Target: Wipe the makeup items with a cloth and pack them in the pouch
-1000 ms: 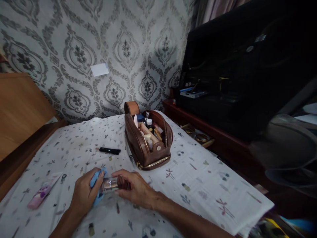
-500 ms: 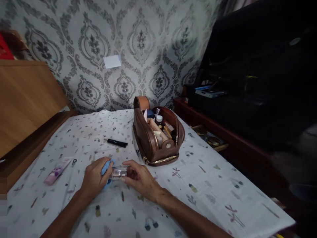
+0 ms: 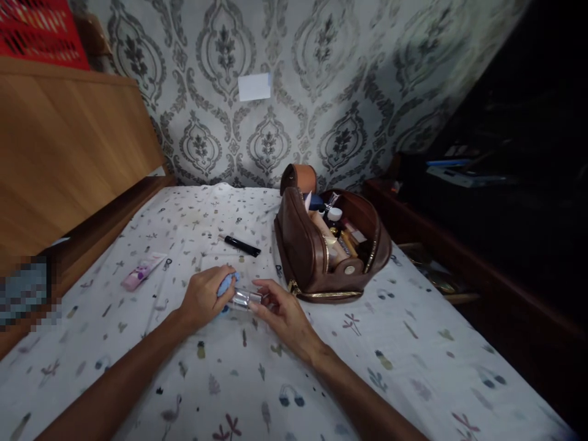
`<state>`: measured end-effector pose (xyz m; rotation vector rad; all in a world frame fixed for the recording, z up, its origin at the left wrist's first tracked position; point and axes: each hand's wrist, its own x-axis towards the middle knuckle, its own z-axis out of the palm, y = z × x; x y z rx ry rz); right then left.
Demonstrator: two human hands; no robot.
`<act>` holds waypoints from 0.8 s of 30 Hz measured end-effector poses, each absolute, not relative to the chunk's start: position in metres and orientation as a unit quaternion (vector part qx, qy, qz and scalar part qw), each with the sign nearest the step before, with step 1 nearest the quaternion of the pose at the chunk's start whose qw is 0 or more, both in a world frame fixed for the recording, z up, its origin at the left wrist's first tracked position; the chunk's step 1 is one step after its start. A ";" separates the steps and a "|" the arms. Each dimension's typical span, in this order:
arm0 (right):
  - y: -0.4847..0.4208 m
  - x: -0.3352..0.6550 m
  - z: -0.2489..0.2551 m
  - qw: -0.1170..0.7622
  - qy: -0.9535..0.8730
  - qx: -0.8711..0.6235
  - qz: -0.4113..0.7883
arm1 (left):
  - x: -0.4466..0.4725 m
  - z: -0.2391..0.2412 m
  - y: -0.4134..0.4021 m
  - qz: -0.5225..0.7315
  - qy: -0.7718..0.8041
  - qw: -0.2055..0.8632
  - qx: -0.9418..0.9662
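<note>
My left hand (image 3: 203, 298) is closed around a small blue cloth (image 3: 226, 285), which presses against one end of a small clear bottle (image 3: 245, 299). My right hand (image 3: 283, 313) grips the other end of that bottle with its fingers. Both hands hover just above a white patterned sheet (image 3: 404, 343). Right behind them stands an open brown leather toiletry bag (image 3: 305, 251) filled with several bottles and tubes.
A black pen-like tube (image 3: 242, 245) lies on the sheet left of the bag, and a pink tube (image 3: 141, 271) lies further left. A wooden headboard (image 3: 59, 153) rises on the left. A dark wooden cabinet (image 3: 459, 257) with dark items stands on the right.
The view has swung to the left, so the bag and hands now sit further right and higher. Both hands keep their hold on the cloth and bottle.
</note>
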<state>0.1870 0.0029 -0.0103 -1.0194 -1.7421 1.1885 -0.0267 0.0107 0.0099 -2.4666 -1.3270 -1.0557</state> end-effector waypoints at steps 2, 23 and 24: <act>0.003 0.188 -0.008 0.391 -0.690 -0.400 0.460 | -0.027 0.009 0.011 -0.350 -0.441 0.075 -0.823; 0.006 0.190 -0.008 0.344 -0.717 -0.421 0.437 | -0.028 0.009 0.013 -0.352 -0.461 0.046 -0.813; 0.006 0.190 -0.008 0.337 -0.720 -0.424 0.434 | -0.028 0.009 0.013 -0.349 -0.462 0.042 -0.814</act>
